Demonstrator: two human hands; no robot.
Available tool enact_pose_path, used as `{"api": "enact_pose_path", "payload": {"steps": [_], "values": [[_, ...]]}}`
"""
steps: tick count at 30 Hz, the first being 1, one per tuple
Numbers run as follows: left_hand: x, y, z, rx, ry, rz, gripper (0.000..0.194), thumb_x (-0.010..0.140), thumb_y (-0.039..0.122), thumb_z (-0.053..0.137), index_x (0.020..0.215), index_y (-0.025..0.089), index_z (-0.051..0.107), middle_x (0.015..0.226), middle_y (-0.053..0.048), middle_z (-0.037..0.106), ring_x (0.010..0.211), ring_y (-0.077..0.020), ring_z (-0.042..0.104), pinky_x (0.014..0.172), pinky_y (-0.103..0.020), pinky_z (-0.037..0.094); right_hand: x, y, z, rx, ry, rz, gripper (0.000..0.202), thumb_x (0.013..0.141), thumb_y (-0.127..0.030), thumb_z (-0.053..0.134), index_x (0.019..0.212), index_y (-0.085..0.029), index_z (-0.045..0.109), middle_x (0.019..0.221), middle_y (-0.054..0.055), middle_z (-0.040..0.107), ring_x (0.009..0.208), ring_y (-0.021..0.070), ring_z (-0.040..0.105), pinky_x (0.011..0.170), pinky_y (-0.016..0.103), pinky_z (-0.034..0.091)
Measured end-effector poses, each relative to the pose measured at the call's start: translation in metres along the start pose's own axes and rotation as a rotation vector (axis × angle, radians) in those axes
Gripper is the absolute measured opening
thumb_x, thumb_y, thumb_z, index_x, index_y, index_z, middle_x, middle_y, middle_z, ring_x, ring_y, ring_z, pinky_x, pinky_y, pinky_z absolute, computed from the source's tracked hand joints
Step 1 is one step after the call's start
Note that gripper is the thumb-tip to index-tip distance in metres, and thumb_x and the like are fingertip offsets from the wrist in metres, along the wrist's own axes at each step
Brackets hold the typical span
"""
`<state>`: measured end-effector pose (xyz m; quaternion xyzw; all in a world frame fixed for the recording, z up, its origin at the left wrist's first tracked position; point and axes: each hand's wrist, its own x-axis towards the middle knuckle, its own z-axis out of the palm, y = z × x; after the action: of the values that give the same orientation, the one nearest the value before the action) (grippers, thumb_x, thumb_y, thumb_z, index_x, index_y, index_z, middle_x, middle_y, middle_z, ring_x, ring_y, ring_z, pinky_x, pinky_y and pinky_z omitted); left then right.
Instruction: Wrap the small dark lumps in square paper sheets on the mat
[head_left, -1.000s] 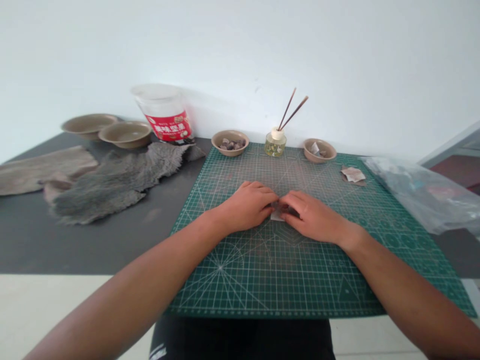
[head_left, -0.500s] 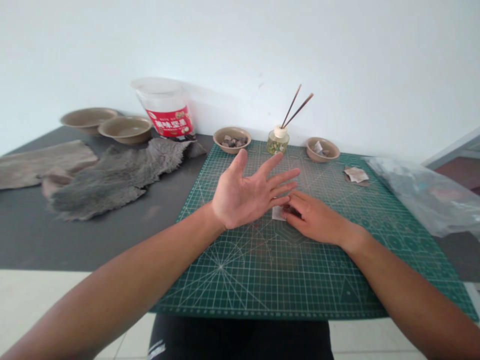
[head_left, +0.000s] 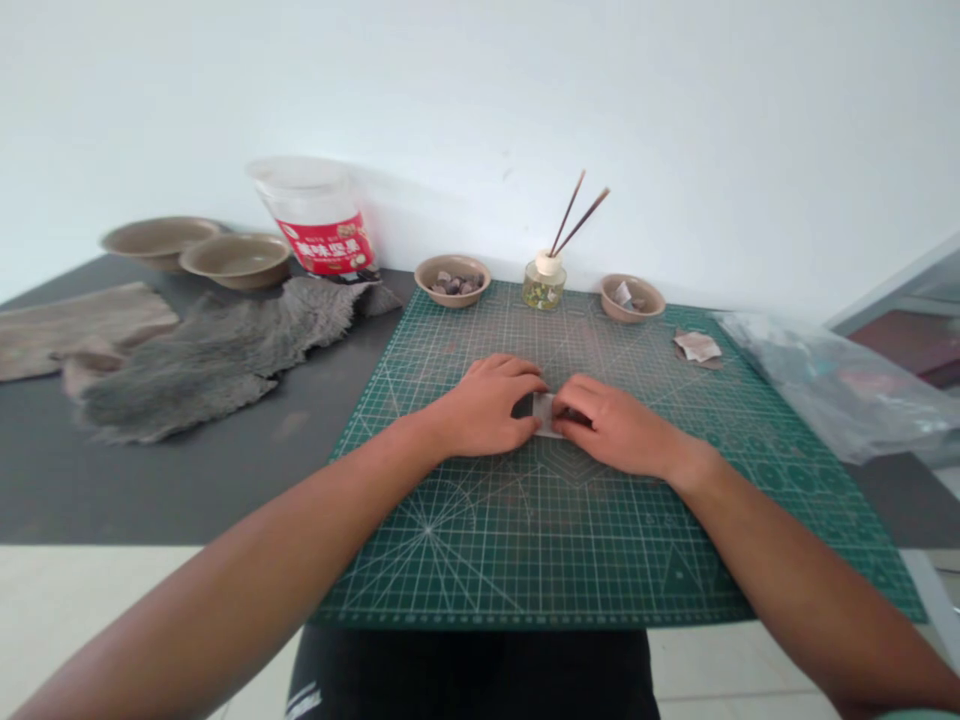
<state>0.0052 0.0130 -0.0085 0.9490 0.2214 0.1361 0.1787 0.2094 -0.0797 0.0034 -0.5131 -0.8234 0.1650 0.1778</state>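
A small whitish piece (head_left: pixel 545 414) lies on the green cutting mat (head_left: pixel 480 520), between my two hands. My left hand (head_left: pixel 491 405) is palm down, with thumb and fingertips curved onto the piece's left edge. From the other side my right hand (head_left: pixel 611 425) pinches its right part, the fingers curled over it. What lies beneath the right fingers is hidden. Behind the hands stand a bowl of dark stones (head_left: pixel 454 280), a glass bottle with two sticks (head_left: pixel 544 281) and a smaller bowl with bits in it (head_left: pixel 632 298).
To the left are a grey ragged cloth (head_left: pixel 202 365), a brown cloth (head_left: pixel 82 325), two bowls (head_left: pixel 236 262) and a plastic tub with a red label (head_left: pixel 326 235). Flat scraps (head_left: pixel 698 347) and a clear plastic bag (head_left: pixel 847 390) lie at the right.
My left hand has turned from open, palm showing, to palm down and has closed on the piece's left edge. My right hand stays at the piece. The view has shifted slightly.
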Motion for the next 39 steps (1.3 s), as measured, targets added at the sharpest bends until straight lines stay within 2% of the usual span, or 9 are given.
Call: {"api": "enact_pose_path", "payload": {"steps": [8, 14, 20, 24, 30, 35, 39], "values": [[0.000, -0.009, -0.003, 0.051, -0.118, 0.019, 0.038, 0.088, 0.045, 0.058, 0.122, 0.027, 0.062, 0.150, -0.007, 0.047, 0.140, -0.0322, 0.037, 0.114, -0.053, 0.028, 0.000, 0.007, -0.002, -0.032, 0.025, -0.021, 0.012, 0.096, -0.022, 0.060, 0.084, -0.020, 0.060, 0.089, 0.001, 0.059, 0.086, 0.0160, 0.059, 0.080, 0.030, 0.044], [-0.004, -0.011, -0.006, 0.039, -0.171, -0.015, 0.044, 0.087, 0.049, 0.059, 0.124, 0.026, 0.058, 0.156, -0.009, 0.037, 0.146, -0.0332, 0.028, 0.116, -0.054, 0.025, -0.002, 0.002, -0.004, 0.012, -0.044, -0.074, 0.008, 0.095, -0.016, 0.058, 0.090, -0.020, 0.062, 0.098, 0.003, 0.062, 0.091, 0.0164, 0.061, 0.085, 0.031, 0.046], [-0.005, -0.013, -0.007, 0.026, -0.196, -0.004, 0.044, 0.088, 0.051, 0.059, 0.124, 0.026, 0.057, 0.155, -0.008, 0.039, 0.145, -0.0295, 0.030, 0.117, -0.049, 0.024, -0.001, 0.003, -0.002, -0.024, -0.001, -0.042, 0.012, 0.096, -0.015, 0.055, 0.089, -0.020, 0.063, 0.099, 0.004, 0.064, 0.092, 0.0177, 0.061, 0.085, 0.033, 0.047], [-0.006, -0.014, -0.006, 0.021, -0.205, -0.027, 0.048, 0.088, 0.055, 0.058, 0.126, 0.027, 0.055, 0.156, -0.009, 0.035, 0.147, -0.0294, 0.026, 0.118, -0.049, 0.023, 0.000, 0.002, -0.001, 0.019, -0.058, -0.096, 0.009, 0.096, -0.018, 0.057, 0.089, -0.021, 0.063, 0.098, 0.003, 0.065, 0.090, 0.0167, 0.062, 0.084, 0.031, 0.047], [-0.007, -0.014, -0.005, 0.024, -0.217, -0.066, 0.053, 0.086, 0.060, 0.058, 0.127, 0.027, 0.054, 0.159, -0.010, 0.030, 0.149, -0.0329, 0.019, 0.118, -0.053, 0.022, 0.001, 0.005, -0.004, -0.067, 0.019, 0.031, 0.009, 0.095, -0.018, 0.057, 0.088, -0.021, 0.063, 0.098, 0.003, 0.064, 0.090, 0.0179, 0.061, 0.083, 0.033, 0.047], [-0.008, -0.010, -0.009, 0.011, -0.238, -0.078, 0.053, 0.087, 0.060, 0.057, 0.128, 0.027, 0.054, 0.159, -0.010, 0.029, 0.149, -0.0332, 0.019, 0.118, -0.052, 0.021, 0.000, 0.001, -0.002, -0.006, -0.068, -0.048, 0.009, 0.096, -0.022, 0.057, 0.090, -0.022, 0.063, 0.097, 0.002, 0.064, 0.089, 0.0165, 0.061, 0.082, 0.031, 0.047], [-0.008, -0.009, -0.009, 0.009, -0.239, -0.084, 0.053, 0.087, 0.060, 0.057, 0.129, 0.028, 0.053, 0.159, -0.009, 0.029, 0.149, -0.0335, 0.019, 0.118, -0.052, 0.020, -0.001, 0.004, -0.006, -0.088, 0.017, 0.042, 0.010, 0.095, -0.019, 0.057, 0.089, -0.021, 0.064, 0.096, 0.003, 0.064, 0.090, 0.0186, 0.062, 0.083, 0.033, 0.047]]}}
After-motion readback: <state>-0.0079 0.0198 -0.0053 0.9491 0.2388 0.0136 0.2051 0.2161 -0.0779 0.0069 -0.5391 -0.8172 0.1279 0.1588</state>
